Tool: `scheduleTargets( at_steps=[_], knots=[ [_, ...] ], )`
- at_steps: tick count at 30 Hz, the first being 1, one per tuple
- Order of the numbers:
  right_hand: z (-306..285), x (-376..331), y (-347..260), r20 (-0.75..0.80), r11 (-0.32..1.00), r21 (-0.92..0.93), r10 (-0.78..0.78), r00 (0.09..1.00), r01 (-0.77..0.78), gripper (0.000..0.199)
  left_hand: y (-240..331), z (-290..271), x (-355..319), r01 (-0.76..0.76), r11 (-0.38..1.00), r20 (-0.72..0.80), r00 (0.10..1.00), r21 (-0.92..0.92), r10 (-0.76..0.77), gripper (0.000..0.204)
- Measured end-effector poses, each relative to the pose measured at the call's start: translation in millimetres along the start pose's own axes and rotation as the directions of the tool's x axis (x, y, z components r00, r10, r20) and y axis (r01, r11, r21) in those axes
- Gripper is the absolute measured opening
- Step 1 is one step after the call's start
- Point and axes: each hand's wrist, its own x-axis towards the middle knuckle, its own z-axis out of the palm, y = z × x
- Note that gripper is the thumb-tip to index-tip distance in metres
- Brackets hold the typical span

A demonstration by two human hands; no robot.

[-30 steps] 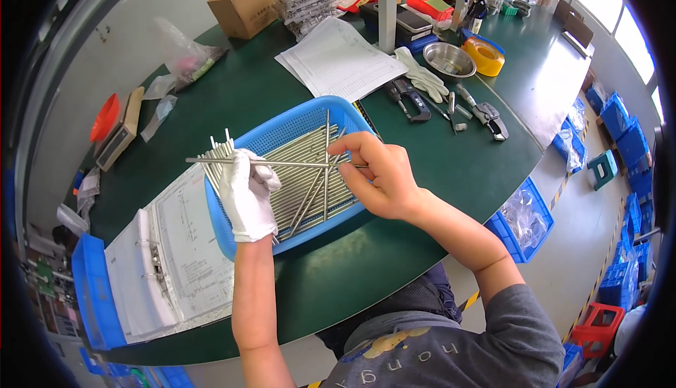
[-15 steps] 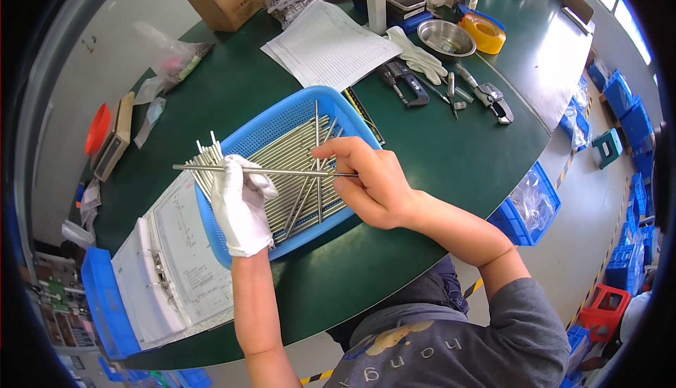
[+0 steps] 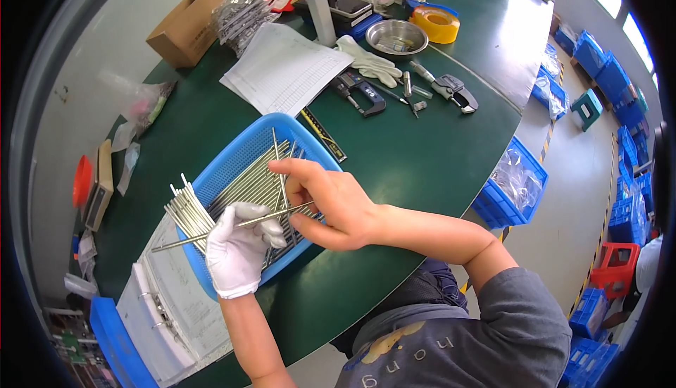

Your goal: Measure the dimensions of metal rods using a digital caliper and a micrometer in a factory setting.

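Observation:
My left hand [image 3: 236,253], in a white glove, grips a thin metal rod [image 3: 184,242] between thumb and fingers. The rod lies slantwise, its left end lower and pointing outward. At the rod's right end my bare right hand [image 3: 336,208] is closed, with the index finger stretched forward; the rod's tip is hidden in its fingers. Beneath both hands is a blue perforated basket [image 3: 243,138]. Many similar metal rods [image 3: 246,177] lie side by side in it, with a few lying across them. Another bunch of rods [image 3: 187,205] sticks out over the basket's left side.
An open ring binder [image 3: 158,317] lies left of the basket. Printed sheets [image 3: 282,71], a white glove [image 3: 370,60], two micrometers [image 3: 362,92], a metal bowl [image 3: 396,38] and yellow tape [image 3: 434,24] lie beyond it. A blue crate [image 3: 510,184] stands right of the green table [image 3: 422,141].
The rod has gone from nearly level to slanted, its left end now lower. Both hands still hold it. The whole view has shifted, and the basket appears further left and lower.

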Motion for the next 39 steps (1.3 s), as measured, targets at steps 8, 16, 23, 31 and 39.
scheduleTargets(
  at_steps=[8, 16, 23, 31, 39],
  knots=[
    [1.8, -1.6, 0.5, -0.022, 0.999, 0.049, 0.024, 0.999, -0.023, 0.065, -1.6, -2.8, -2.6, 0.001, 0.999, 0.017, 1.000, 0.046, -0.002, 0.039],
    [-2.3, -2.6, -1.3, -0.071, 0.992, 0.109, -0.064, 0.995, 0.071, 0.072, -11.3, 0.5, -6.8, 0.031, 0.999, 0.058, 0.998, -0.020, -0.030, 0.031],
    [-4.3, -1.5, -1.0, -0.112, 0.985, 0.150, -0.067, 0.991, 0.083, 0.074, -12.3, 10.3, -5.4, 0.038, 0.989, 0.032, 0.999, -0.145, -0.034, 0.037],
    [-4.7, -2.0, 0.8, -0.145, 0.965, 0.258, -0.014, 0.989, 0.051, 0.076, -18.8, 10.5, -7.1, -0.011, 0.993, -0.074, 0.997, -0.117, 0.002, 0.035],
    [-10.2, -0.9, 2.1, -0.197, 0.957, 0.283, -0.009, 0.980, 0.066, 0.074, -17.7, 8.6, -8.1, -0.015, 0.973, -0.027, 1.000, -0.228, 0.009, 0.030]
  ],
)
